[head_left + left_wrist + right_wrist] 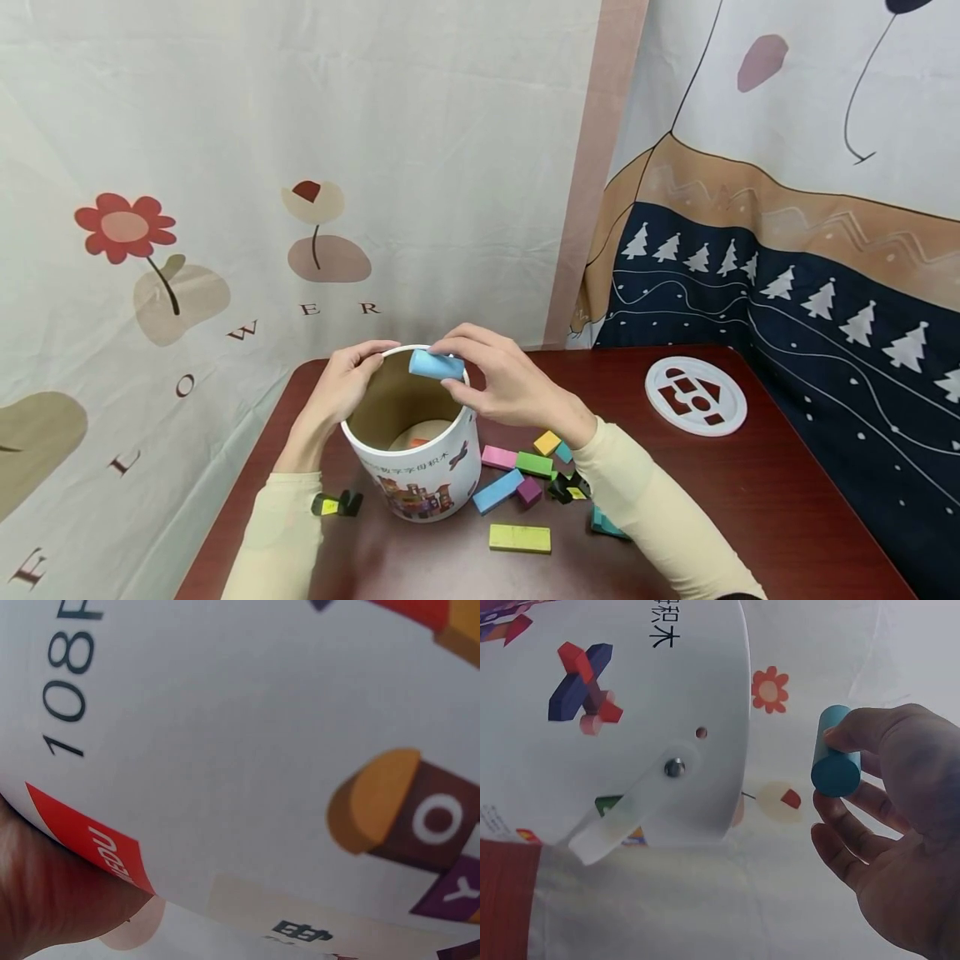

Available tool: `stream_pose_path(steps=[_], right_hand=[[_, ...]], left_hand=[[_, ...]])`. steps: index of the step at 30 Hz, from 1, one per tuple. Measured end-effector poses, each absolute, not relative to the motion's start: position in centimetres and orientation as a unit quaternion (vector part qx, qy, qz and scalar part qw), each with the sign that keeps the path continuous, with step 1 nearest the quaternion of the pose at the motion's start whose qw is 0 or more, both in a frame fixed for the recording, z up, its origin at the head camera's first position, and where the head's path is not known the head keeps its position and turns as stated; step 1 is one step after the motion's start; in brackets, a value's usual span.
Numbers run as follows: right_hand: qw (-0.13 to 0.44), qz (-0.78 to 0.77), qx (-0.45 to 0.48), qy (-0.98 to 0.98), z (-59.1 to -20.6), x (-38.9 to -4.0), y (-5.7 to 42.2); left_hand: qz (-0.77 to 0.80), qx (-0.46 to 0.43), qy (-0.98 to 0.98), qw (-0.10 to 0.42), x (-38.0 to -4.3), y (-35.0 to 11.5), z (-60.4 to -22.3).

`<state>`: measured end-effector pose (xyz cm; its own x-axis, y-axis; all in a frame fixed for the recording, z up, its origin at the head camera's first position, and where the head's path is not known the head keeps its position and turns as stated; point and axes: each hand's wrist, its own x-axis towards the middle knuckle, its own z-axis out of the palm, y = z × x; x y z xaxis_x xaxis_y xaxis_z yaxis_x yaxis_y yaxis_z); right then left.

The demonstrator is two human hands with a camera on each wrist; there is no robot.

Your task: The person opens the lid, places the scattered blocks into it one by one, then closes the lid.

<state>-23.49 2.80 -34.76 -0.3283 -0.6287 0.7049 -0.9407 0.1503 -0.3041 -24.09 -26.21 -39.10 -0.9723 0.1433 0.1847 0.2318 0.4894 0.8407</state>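
A blue cylinder block (436, 365) is pinched between the thumb and fingers of my right hand (498, 375), over the mouth of a white printed bucket (427, 487). In the right wrist view the blue cylinder (835, 754) shows its round end, a little beyond the bucket's rim (744, 712). My left hand (347, 379) grips the rim on the bucket's left side. Inside the bucket, an orange block (418, 442) shows at the bottom. The left wrist view is mostly filled by the bucket's printed wall (202, 750), with part of my left hand (56, 892) at its edge.
Right of the bucket lie a pink block (498, 457), a green block (534, 464), a blue block (497, 492), a purple block (529, 492) and a yellow-green block (520, 538). A white lid with shaped holes (729, 408) lies at the back right. A black-and-yellow piece (330, 505) sits left.
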Motion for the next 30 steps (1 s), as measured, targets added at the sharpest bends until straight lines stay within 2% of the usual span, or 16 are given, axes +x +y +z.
stream_pose_path(steps=[11,30], right_hand=[[0.194,0.342,0.552,-0.735,-34.9,-23.7,0.7],[0.174,0.266,0.544,-0.776,-35.2,-23.5,-0.3]], left_hand=[[-0.486,-0.114,-0.865,0.051,-24.2,-26.3,-39.2],[-0.482,-0.116,-0.867,0.053,-24.2,-26.2,-39.3]])
